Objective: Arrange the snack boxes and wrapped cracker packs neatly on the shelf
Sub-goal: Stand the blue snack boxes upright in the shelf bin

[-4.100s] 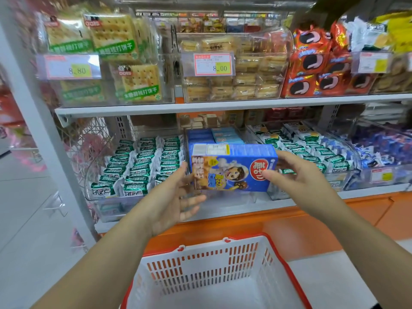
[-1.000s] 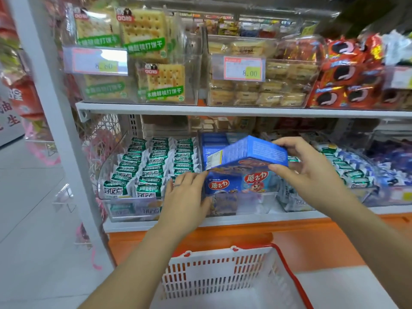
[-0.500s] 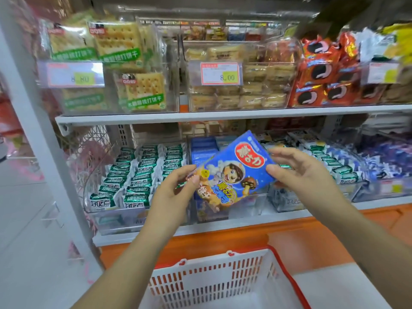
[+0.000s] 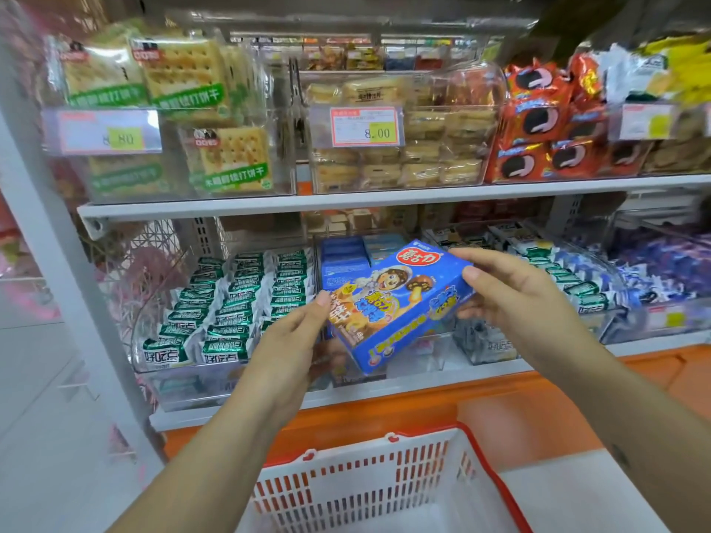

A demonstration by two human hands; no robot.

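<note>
Since a second ago the blue snack box [image 4: 396, 302] has tilted, picture face toward the camera, and is held just before the middle bin [image 4: 423, 353] on the lower shelf. The left hand [image 4: 284, 348] pinches its left corner; the right hand [image 4: 511, 298] grips its right end. It likely still needs seating.

The white upper shelf [image 4: 384, 200] carried clear bins [image 4: 282, 175] of green-labelled cracker packs [image 4: 231, 159], pale wrapped biscuits [image 4: 408, 165] and red cookie packs [image 4: 534, 148], while the lower shelf [image 4: 500, 369] bore more such bins holding green-and-white packs [image 4: 231, 302], blue boxes [image 4: 342, 259] and blue-wrapped packs [image 4: 661, 263].
</note>
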